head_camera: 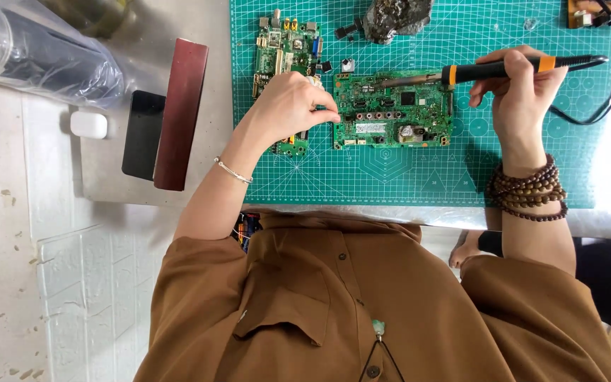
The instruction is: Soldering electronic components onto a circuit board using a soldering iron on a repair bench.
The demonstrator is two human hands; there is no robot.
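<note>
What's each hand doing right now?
Left hand: fingers pinched at the edge of the green circuit board.
Right hand: closed around the soldering iron.

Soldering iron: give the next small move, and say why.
Probably lower the soldering iron tip onto the circuit board. The right hand holds it with the tip over the board's upper left part, and the left hand steadies the board's left edge.

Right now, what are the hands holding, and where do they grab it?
The right hand grips a soldering iron by its orange-and-black handle. The left hand pinches the green circuit board's left edge.
</note>
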